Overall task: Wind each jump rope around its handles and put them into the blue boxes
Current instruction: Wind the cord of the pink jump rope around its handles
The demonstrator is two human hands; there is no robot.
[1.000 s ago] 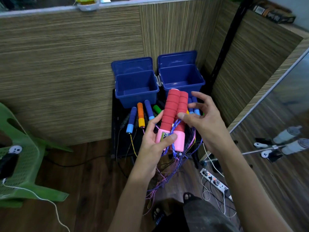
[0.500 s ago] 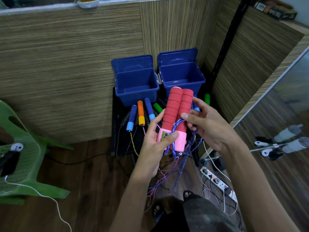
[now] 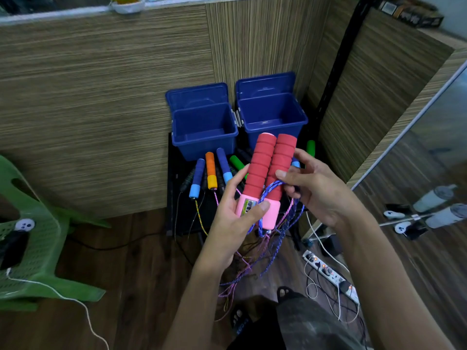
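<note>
The two handles held together are ribbed red foam with pink plastic ends, and the rope looped across them is braided blue and white. Both boxes, the left box and the right box, are deep blue. Before them lie a blue handle with a light-blue tip, an orange handle with a yellower end, and a green handle. The chair is green plastic; the wall panel shows fine brown stripes.

Left hand is gripping from beneath, palm up, thumb lying across the front, fingers curling behind. Right hand is reaching in from the right, thumb and forefinger pinching, remaining fingers spreading loosely. Both forearms are extending up from below, converging.
</note>
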